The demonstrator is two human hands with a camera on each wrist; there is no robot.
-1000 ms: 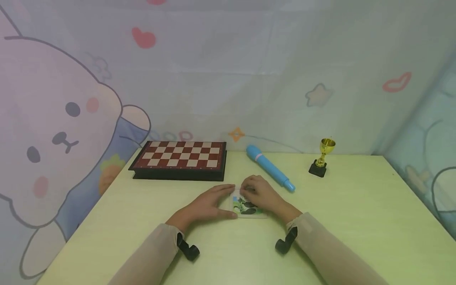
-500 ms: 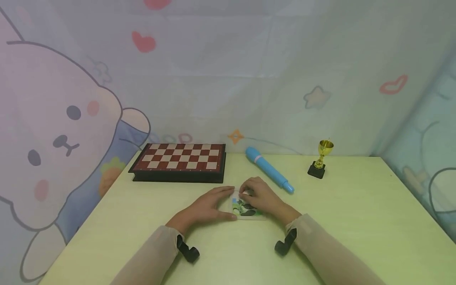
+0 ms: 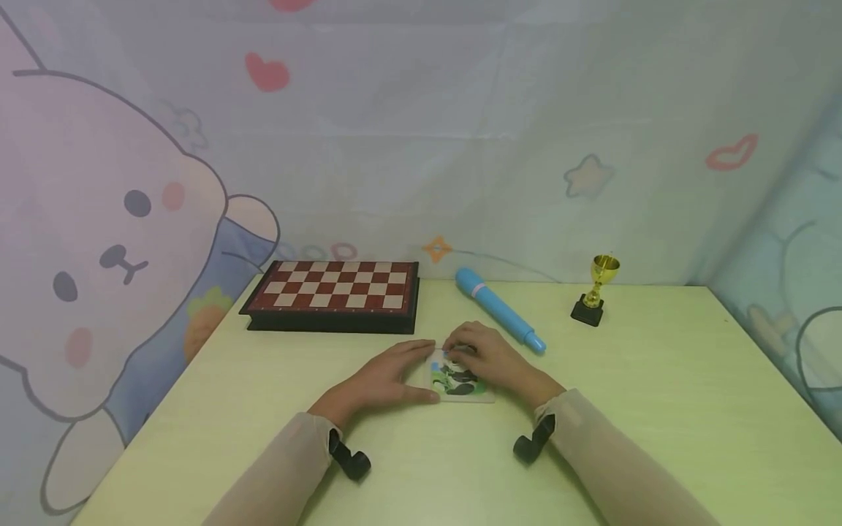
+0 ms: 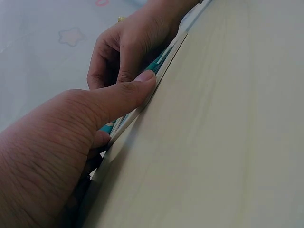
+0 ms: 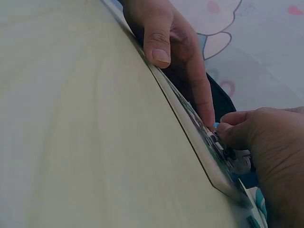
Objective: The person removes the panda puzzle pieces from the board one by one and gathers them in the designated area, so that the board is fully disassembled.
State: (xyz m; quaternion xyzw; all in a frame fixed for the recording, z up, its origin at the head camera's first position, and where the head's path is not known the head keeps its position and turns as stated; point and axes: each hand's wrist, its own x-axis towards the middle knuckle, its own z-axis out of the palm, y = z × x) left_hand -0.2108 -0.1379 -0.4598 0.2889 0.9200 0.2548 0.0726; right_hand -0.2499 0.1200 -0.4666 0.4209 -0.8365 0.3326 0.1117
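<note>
In the middle of the table lies a small flat picture puzzle (image 3: 460,389) in a pale frame, printed in green, black and white. My left hand (image 3: 378,380) spans its left side, with straight fingers at the far corner and the thumb on the near edge; the left wrist view shows that thumb (image 4: 140,83) on the frame's rim. Over the upper part of the picture my right hand (image 3: 487,358) has its thumb and index finger pinched together. A tiny bit of a light blue puzzle piece (image 5: 216,125) shows at those fingertips; the rest is hidden.
Behind my left hand sits a black-sided case with a red and white checkered top (image 3: 335,288). A blue microphone-shaped toy (image 3: 500,310) lies beyond my right hand. Farther right stands a small gold trophy cup (image 3: 595,288) on a black base. A printed cloth backdrop (image 3: 493,146) closes off the back.
My right hand has shifted slightly, and a bit of blue now shows at its fingertips. The left hand keeps its place at the puzzle; the head view has tilted a little.
</note>
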